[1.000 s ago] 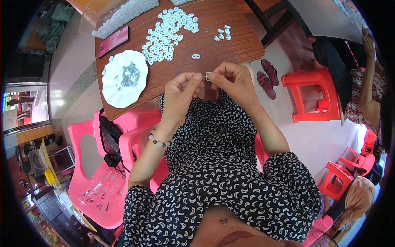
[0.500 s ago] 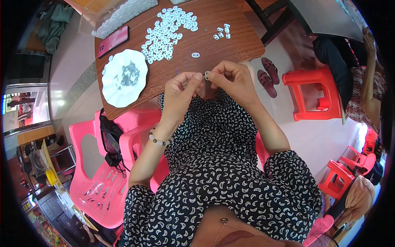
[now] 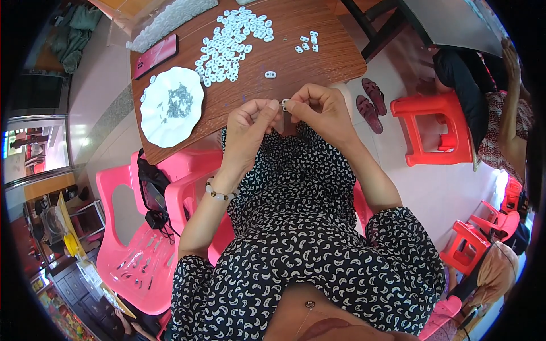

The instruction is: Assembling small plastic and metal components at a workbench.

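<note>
My two hands meet just off the table's near edge, fingertips almost touching. Between the thumb and forefinger of my right hand (image 3: 319,111) is a small white oval piece (image 3: 285,104) with holes, partly covered by the fingers. My left hand (image 3: 254,122) is closed in a pinch against it; what it holds is too small to make out. A single white two-holed piece (image 3: 271,74) lies on the table just beyond my hands. Many like it form a loose pile (image 3: 227,48) farther back. To the left, a white wavy-rimmed plate (image 3: 154,128) holds small grey metal-looking bits (image 3: 177,102).
Several white pieces (image 3: 307,43) lie apart at the right of the brown table (image 3: 335,68). A pink phone (image 3: 156,57) rests at its left edge. Pink chairs (image 3: 128,256) stand at my left, a red stool (image 3: 435,133) and sandals (image 3: 371,108) at my right. Another person sits beyond the stool.
</note>
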{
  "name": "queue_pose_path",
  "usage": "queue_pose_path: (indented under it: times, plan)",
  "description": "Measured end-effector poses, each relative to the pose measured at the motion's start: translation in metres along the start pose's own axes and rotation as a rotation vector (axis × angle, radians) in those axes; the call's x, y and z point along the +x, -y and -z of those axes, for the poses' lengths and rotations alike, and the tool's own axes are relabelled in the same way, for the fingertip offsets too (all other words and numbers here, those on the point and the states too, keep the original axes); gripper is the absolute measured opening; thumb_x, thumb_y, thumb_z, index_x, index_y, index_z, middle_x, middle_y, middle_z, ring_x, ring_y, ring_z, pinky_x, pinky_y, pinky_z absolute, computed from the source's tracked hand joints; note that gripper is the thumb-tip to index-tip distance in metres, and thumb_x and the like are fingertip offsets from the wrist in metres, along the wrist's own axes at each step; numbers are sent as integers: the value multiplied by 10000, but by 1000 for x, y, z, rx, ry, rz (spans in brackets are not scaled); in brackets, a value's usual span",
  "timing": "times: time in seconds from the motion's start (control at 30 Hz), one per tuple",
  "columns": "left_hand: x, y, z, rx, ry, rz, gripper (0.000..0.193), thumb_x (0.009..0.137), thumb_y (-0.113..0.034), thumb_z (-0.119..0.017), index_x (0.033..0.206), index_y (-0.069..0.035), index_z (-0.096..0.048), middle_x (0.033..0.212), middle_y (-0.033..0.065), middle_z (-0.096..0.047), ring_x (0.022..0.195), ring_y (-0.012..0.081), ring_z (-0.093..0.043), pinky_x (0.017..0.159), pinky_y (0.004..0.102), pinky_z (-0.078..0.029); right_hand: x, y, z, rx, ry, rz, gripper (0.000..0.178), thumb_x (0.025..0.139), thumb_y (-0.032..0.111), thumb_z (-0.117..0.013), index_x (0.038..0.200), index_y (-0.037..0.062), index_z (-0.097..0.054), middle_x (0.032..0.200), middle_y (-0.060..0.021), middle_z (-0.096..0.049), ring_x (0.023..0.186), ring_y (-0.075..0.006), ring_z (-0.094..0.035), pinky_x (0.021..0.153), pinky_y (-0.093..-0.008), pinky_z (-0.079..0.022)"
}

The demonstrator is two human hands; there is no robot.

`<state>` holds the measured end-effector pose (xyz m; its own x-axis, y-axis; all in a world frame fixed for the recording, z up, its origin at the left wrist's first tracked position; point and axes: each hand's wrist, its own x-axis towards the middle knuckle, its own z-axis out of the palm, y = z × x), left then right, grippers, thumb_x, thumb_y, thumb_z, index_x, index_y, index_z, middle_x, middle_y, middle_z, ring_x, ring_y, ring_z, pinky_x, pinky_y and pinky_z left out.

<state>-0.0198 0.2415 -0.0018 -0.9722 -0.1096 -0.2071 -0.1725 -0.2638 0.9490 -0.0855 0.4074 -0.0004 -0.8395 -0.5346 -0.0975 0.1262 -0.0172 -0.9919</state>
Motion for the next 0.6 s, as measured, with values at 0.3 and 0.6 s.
queue_pose_path:
  times: [0.3, 0.6]
  plan:
    - [-2, -5, -6, 59, -34, -103, 154, 922, -114, -601, 895, 36, -622, 730, 35, -633, 628, 86, -579, 593, 213, -468, -2, -1, -1, -62, -11, 29, 127, 861, 119, -655, 799, 14, -620, 702, 19, -612, 628, -23, -563, 558, -162, -414]
    - [0, -1, -4, 87, -42, -104, 150, 913, -104, -612, 895, 44, -624, 735, 37, -638, 630, 89, -586, 599, 216, -476, 0, -4, -3, -94, 5, 9, 129, 861, 118, -657, 802, 11, -618, 696, 15, -613, 619, -26, -560, 551, -166, -418]
